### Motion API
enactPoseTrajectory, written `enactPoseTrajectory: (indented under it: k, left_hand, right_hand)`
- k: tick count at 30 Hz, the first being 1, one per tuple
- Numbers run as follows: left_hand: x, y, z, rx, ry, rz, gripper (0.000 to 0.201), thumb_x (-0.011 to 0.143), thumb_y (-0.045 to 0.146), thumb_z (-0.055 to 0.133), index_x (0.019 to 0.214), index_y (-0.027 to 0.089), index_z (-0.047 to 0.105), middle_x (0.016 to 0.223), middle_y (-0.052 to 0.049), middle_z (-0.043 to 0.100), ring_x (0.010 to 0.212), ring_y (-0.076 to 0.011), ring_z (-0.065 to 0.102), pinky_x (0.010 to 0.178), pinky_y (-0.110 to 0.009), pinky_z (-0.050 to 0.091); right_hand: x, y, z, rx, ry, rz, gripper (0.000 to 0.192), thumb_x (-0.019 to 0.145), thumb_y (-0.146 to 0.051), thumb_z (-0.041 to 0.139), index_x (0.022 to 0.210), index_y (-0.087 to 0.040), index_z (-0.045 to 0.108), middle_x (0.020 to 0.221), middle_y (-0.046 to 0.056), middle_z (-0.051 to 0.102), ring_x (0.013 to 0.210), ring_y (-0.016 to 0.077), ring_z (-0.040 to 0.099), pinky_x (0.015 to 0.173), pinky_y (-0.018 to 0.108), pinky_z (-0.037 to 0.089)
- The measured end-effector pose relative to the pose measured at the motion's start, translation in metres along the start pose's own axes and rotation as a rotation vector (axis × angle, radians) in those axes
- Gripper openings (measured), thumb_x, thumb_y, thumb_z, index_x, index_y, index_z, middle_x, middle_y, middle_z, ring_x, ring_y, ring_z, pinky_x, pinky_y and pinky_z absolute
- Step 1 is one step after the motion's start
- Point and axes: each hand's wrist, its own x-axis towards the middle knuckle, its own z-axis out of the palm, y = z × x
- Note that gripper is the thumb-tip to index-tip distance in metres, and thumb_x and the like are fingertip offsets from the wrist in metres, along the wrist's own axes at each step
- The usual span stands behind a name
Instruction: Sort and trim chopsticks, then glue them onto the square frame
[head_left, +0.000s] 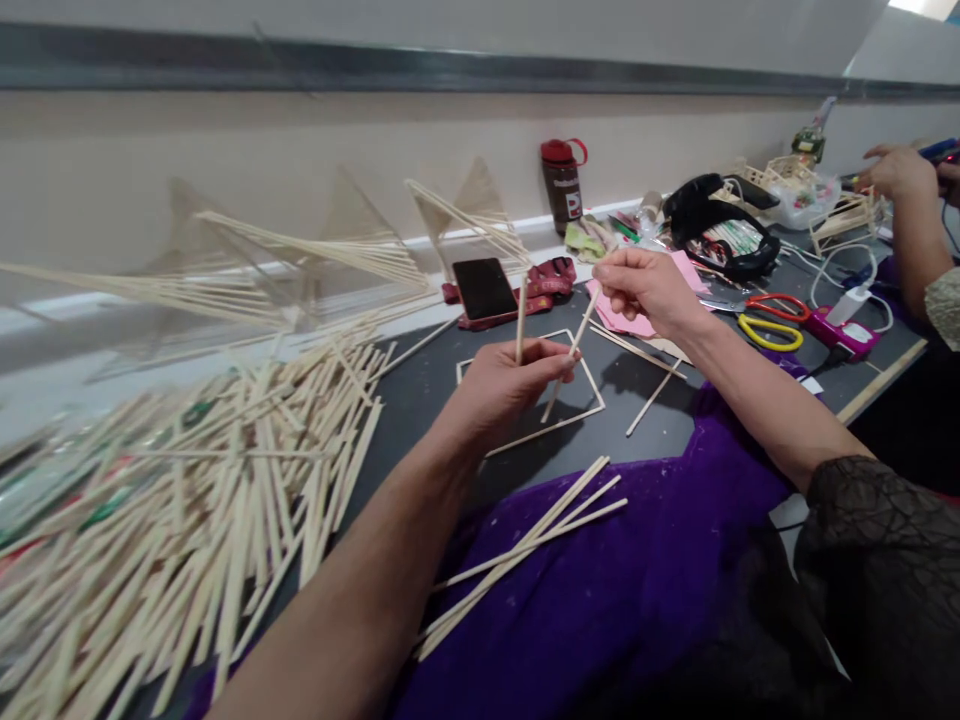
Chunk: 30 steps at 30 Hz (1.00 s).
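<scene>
My left hand (514, 385) is closed around thin wooden sticks over the grey table. One wooden stick (521, 325) rises upright from its fingers. A second, slanted stick (586, 322) runs from the left thumb and fingertips up to my right hand (646, 285), which pinches its upper end. Beneath the hands lies a four-sided frame of sticks (591, 375), partly hidden by the left hand. Several loose sticks (525, 548) cross on the purple cloth (637, 570) over my lap. More sticks (637, 352) lie right of the frame.
A big stick pile (247, 500) covers the left side. Stick structures (330, 255) lean by the wall. Behind the hands are a phone (484, 290), pink paper (622, 310) and a bottle (562, 190). Scissors (772, 320) and a purple power strip (844, 335) sit right, near another person's hand (900, 175).
</scene>
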Motion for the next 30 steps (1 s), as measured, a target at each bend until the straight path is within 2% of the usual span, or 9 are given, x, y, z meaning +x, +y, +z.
enactPoseTrajectory:
  k: [6,10,12,15,17,21,26,28,30]
  left_hand:
    - [0.001,0.008,-0.011,-0.002,0.034,-0.056,0.029,0.051,0.032,0.082,0.071,0.013,0.073,0.052,0.001,0.06,0.038,-0.002,0.031,0.039,-0.017,0.014]
    - [0.002,0.015,-0.014,-0.218,0.009,-0.083,0.024,0.053,0.025,0.079,0.073,0.014,0.075,0.049,0.001,0.059,0.035,-0.002,0.029,0.034,-0.016,0.014]
    - [-0.001,0.02,-0.012,-0.388,0.028,-0.041,0.021,0.059,0.022,0.073,0.079,0.017,0.075,0.052,0.002,0.063,0.033,-0.0017,0.023,0.032,-0.016,0.012]
    - [-0.007,0.028,-0.005,-0.529,0.13,0.088,0.024,0.062,0.011,0.067,0.083,0.02,0.074,0.064,0.003,0.072,0.034,-0.0019,0.019,0.03,-0.016,0.013]
    - [-0.01,0.031,-0.002,-0.533,0.184,0.149,0.028,0.06,0.005,0.068,0.083,0.019,0.074,0.068,0.003,0.073,0.035,-0.0016,0.019,0.03,-0.016,0.011]
    - [-0.007,0.03,-0.004,-0.473,0.272,0.219,0.023,0.059,0.006,0.072,0.079,0.017,0.072,0.057,0.004,0.066,0.035,-0.0021,0.022,0.031,-0.017,0.013]
    - [0.0,0.018,-0.006,-0.425,0.29,0.189,0.019,0.057,0.014,0.079,0.075,0.014,0.073,0.052,0.003,0.062,0.033,-0.0038,0.029,0.033,-0.021,0.012]
    - [0.001,0.015,-0.003,-0.377,0.296,0.173,0.019,0.058,0.018,0.081,0.073,0.012,0.073,0.044,0.005,0.052,0.033,-0.0039,0.028,0.034,-0.021,0.011]
    - [0.0,0.015,-0.002,-0.356,0.306,0.172,0.018,0.059,0.02,0.082,0.071,0.011,0.072,0.039,0.007,0.045,0.032,-0.0038,0.027,0.035,-0.021,0.011]
  right_hand:
    - [0.003,-0.001,-0.003,-0.065,-0.074,0.019,0.015,0.089,-0.012,0.064,0.075,-0.013,0.06,0.056,-0.006,0.06,0.042,0.0031,0.055,0.035,0.012,0.032]
    - [0.005,0.003,0.002,-0.008,-0.116,0.088,0.015,0.09,-0.013,0.065,0.076,-0.013,0.061,0.056,-0.006,0.059,0.043,0.0028,0.055,0.036,0.011,0.034]
    - [0.005,0.007,0.006,0.083,-0.084,0.142,0.013,0.092,-0.014,0.062,0.079,-0.013,0.061,0.058,-0.006,0.061,0.047,0.0026,0.058,0.038,0.01,0.036]
    - [0.003,0.016,0.015,0.185,-0.043,0.206,0.01,0.093,-0.014,0.061,0.084,-0.014,0.06,0.062,-0.006,0.064,0.052,0.0032,0.061,0.041,0.01,0.04]
    - [0.0,0.022,0.022,0.2,-0.057,0.227,0.01,0.093,-0.016,0.062,0.083,-0.015,0.059,0.063,-0.005,0.065,0.052,0.0044,0.062,0.042,0.011,0.041]
    - [-0.009,0.029,0.034,0.162,-0.163,0.25,0.016,0.094,-0.02,0.062,0.079,-0.017,0.057,0.058,-0.007,0.061,0.046,0.0049,0.057,0.039,0.014,0.038]
    - [-0.02,0.032,0.046,0.104,-0.272,0.235,0.018,0.093,-0.021,0.062,0.076,-0.018,0.055,0.058,-0.008,0.059,0.046,0.0049,0.053,0.04,0.016,0.037]
    - [-0.02,0.031,0.046,-0.018,-0.306,0.209,0.016,0.094,-0.021,0.059,0.079,-0.018,0.056,0.062,-0.007,0.061,0.049,0.0058,0.056,0.041,0.017,0.037]
    - [-0.017,0.025,0.038,-0.243,-0.331,0.15,0.011,0.092,-0.019,0.057,0.082,-0.017,0.059,0.068,-0.005,0.062,0.054,0.0071,0.06,0.044,0.018,0.038]
